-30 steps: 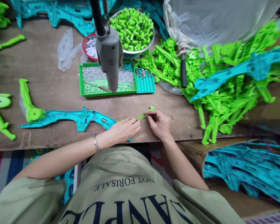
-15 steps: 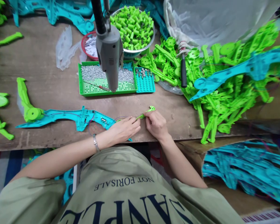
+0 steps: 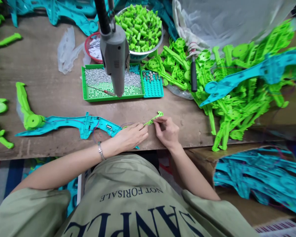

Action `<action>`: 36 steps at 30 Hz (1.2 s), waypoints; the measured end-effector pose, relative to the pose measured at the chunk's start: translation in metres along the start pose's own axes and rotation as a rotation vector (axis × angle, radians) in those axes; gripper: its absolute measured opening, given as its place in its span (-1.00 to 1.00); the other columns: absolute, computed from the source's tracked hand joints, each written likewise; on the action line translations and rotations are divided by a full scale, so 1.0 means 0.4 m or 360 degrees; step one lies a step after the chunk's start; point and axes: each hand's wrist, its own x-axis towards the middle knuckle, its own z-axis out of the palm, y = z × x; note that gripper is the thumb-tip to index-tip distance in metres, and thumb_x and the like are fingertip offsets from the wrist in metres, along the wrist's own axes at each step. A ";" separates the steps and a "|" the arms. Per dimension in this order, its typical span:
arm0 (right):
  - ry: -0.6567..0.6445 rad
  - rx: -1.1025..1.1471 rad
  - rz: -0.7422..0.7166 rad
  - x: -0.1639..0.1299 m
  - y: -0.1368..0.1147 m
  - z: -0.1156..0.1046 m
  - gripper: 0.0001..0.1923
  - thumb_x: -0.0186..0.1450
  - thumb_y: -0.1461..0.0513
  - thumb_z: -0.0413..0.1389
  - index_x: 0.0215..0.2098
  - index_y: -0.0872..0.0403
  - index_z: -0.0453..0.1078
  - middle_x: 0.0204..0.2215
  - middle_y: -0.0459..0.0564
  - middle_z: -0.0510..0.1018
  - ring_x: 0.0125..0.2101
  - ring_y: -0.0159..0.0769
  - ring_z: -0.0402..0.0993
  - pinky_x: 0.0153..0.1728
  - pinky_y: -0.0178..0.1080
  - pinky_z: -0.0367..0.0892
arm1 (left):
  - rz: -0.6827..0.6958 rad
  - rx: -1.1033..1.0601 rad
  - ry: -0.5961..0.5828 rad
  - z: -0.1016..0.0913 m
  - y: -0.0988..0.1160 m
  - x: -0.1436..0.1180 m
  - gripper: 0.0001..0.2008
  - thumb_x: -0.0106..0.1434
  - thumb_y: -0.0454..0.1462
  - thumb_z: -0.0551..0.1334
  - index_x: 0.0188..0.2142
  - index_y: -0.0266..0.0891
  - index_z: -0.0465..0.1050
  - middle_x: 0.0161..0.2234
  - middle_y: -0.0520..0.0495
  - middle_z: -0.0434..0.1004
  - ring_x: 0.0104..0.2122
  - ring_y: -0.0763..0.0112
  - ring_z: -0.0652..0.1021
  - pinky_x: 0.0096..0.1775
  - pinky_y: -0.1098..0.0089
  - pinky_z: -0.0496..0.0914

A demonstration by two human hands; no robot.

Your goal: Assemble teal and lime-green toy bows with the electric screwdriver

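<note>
The fingers (image 3: 140, 127) of the left hand (image 3: 130, 135) are bent and close together, palm down over the right end of a blue frame (image 3: 85, 125), just right of the frame's centre; the right hand (image 3: 168, 131) has thumb and forefinger nearly meeting at a slim green piece (image 3: 159, 115), which slants up from beneath the left fingertips; I cannot tell whether either hand actually grips something, or whether the right fingertips have a thin wire between them (the detail there is too small).

The blue frame lies lengthwise on the bench (image 3: 51, 98), across the left and centre of the picture; a broader green limb (image 3: 34, 120) is at its left end; a metal bracelet (image 3: 100, 149) circles the left wrist.

Above the hands, at upper centre, a grey driver (image 3: 114, 59) hangs in front of a green tray (image 3: 113, 97) of small metal parts; a teal tray (image 3: 153, 92) sits beside it, with a bowl (image 3: 141, 57) of green pieces behind; a tangled green heap (image 3: 229, 113) fills the right, a second blue frame (image 3: 251, 76) lying across it; more blue parts (image 3: 259, 174) fill a carton (image 3: 202, 157) at lower right.
</note>
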 end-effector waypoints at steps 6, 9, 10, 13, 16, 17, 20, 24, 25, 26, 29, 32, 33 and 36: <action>-0.0158 -0.0317 -0.0107 -0.038 -0.015 0.023 -0.82 0.45 0.33 0.02 -0.05 0.07 0.42 -0.20 0.14 0.70 -0.22 -0.16 0.67 -0.22 -0.18 0.51 | 0.0017 -0.0069 0.0043 0.000 -0.002 -0.001 -0.84 0.42 -0.40 0.14 -0.12 -0.32 0.49 0.07 -0.28 0.52 -0.07 0.21 0.50 0.01 0.23 0.36; -0.0264 -0.0287 -0.0022 -0.046 -0.019 0.027 -0.76 0.45 0.34 -0.02 -0.04 0.09 0.47 -0.23 0.18 0.70 -0.17 -0.11 0.67 -0.19 -0.15 0.50 | -0.0005 -0.0072 0.0011 -0.002 -0.004 0.001 -0.82 0.43 -0.40 0.12 -0.11 -0.31 0.50 0.08 -0.28 0.53 -0.04 0.21 0.51 0.08 0.21 0.36; -0.0255 -0.0232 0.0018 -0.045 -0.018 0.023 -0.76 0.45 0.33 -0.01 -0.05 0.07 0.48 -0.25 0.16 0.70 -0.19 -0.11 0.68 -0.20 -0.15 0.51 | -0.0008 -0.0058 -0.0011 -0.004 -0.005 0.001 -0.80 0.44 -0.40 0.10 -0.09 -0.31 0.50 0.11 -0.28 0.52 -0.03 0.21 0.52 0.12 0.20 0.35; -0.0173 0.0017 0.0189 -0.028 -0.012 -0.005 -0.79 0.43 0.28 0.07 -0.02 0.01 0.46 -0.22 0.06 0.73 -0.22 -0.14 0.70 -0.18 -0.14 0.57 | -0.0023 -0.0037 -0.0032 -0.014 -0.005 -0.011 -0.76 0.46 -0.38 0.08 -0.04 -0.29 0.51 0.27 -0.25 0.42 0.03 0.20 0.51 0.22 0.13 0.31; -0.0126 0.0203 0.0330 -0.001 -0.011 -0.040 -0.78 0.41 0.24 0.12 0.01 0.00 0.46 -0.21 0.00 0.74 -0.21 -0.16 0.72 -0.14 -0.12 0.60 | -0.0179 -0.0091 0.0088 -0.034 -0.001 -0.038 -0.72 0.47 -0.39 0.06 0.03 -0.30 0.49 0.37 -0.25 0.29 0.16 0.17 0.46 0.29 0.09 0.27; -0.0118 0.0220 0.0328 0.008 -0.015 -0.049 -0.80 0.40 0.24 0.13 -0.02 0.00 0.47 -0.22 0.00 0.74 -0.22 -0.17 0.72 -0.15 -0.12 0.60 | -0.0296 -0.0117 0.0157 -0.043 0.001 -0.049 -0.70 0.47 -0.40 0.04 0.06 -0.32 0.48 0.36 -0.27 0.29 0.19 0.15 0.44 0.30 0.09 0.27; -0.0155 0.0272 0.0191 0.035 -0.041 -0.061 -0.87 0.39 0.27 0.13 -0.15 0.00 0.51 -0.25 -0.01 0.72 -0.22 -0.19 0.69 -0.13 -0.13 0.58 | -0.0781 -0.0267 0.0313 -0.070 0.005 -0.073 -0.62 0.49 -0.38 0.00 0.22 -0.38 0.35 0.28 -0.36 0.38 0.21 0.09 0.43 0.24 0.08 0.33; -0.0389 0.0420 0.0035 0.050 -0.083 -0.042 -0.87 0.35 0.31 0.14 -0.18 0.00 0.51 -0.30 -0.01 0.68 -0.24 -0.18 0.61 -0.14 -0.09 0.52 | -0.1115 -0.0548 0.0130 -0.079 0.007 -0.068 -0.45 0.46 -0.13 0.18 0.31 -0.39 0.21 0.07 -0.33 0.55 0.06 0.01 0.52 0.08 0.03 0.42; -0.0447 0.0432 0.0033 0.049 -0.089 -0.034 -0.87 0.34 0.31 0.15 -0.18 0.01 0.50 -0.30 0.00 0.68 -0.25 -0.17 0.60 -0.15 -0.08 0.51 | -0.1130 -0.0582 0.0067 -0.075 0.005 -0.061 -0.43 0.43 -0.12 0.21 0.30 -0.38 0.22 0.05 -0.32 0.57 0.05 0.00 0.53 0.07 0.03 0.42; -0.0489 0.0432 0.0042 0.046 -0.093 -0.026 -0.87 0.33 0.31 0.16 -0.17 0.01 0.50 -0.30 0.01 0.67 -0.25 -0.16 0.58 -0.16 -0.07 0.50 | -0.1141 -0.0606 0.0016 -0.069 0.003 -0.052 -0.46 0.42 -0.13 0.23 0.28 -0.37 0.24 0.03 -0.30 0.58 0.04 0.01 0.54 0.07 0.03 0.41; -0.0528 0.0418 0.0094 0.035 -0.094 -0.007 -0.88 0.33 0.28 0.19 -0.16 0.01 0.49 -0.27 0.02 0.67 -0.23 -0.13 0.56 -0.15 -0.05 0.49 | -0.1155 -0.0698 -0.0097 -0.054 -0.013 -0.027 -0.66 0.44 -0.24 0.20 0.16 -0.31 0.39 0.00 -0.23 0.62 0.03 0.08 0.56 0.06 0.09 0.40; -0.0527 0.0419 0.0121 0.030 -0.089 0.004 -0.89 0.33 0.29 0.20 -0.16 0.00 0.50 -0.26 0.02 0.67 -0.22 -0.12 0.56 -0.13 -0.04 0.47 | -0.1125 -0.0753 -0.0186 -0.052 -0.026 -0.006 -0.80 0.45 -0.30 0.16 -0.02 -0.24 0.51 -0.09 -0.15 0.63 -0.04 0.12 0.59 -0.01 0.15 0.42; -0.0531 0.0421 0.0121 0.031 -0.088 0.006 -0.88 0.32 0.29 0.21 -0.16 0.01 0.50 -0.26 0.02 0.67 -0.22 -0.13 0.56 -0.13 -0.05 0.47 | -0.1115 -0.0717 -0.0177 -0.055 -0.026 -0.001 -0.82 0.46 -0.30 0.15 -0.07 -0.24 0.53 -0.12 -0.15 0.63 -0.06 0.12 0.59 -0.03 0.15 0.42; -0.0571 0.0416 0.0124 0.040 -0.085 0.009 -0.85 0.30 0.32 0.21 -0.17 0.00 0.50 -0.27 0.00 0.68 -0.24 -0.14 0.56 -0.14 -0.06 0.47 | -0.1098 -0.0521 -0.0069 -0.068 0.000 0.008 -0.79 0.48 -0.35 0.10 -0.15 -0.29 0.53 -0.20 -0.18 0.57 -0.13 0.16 0.59 -0.11 0.21 0.43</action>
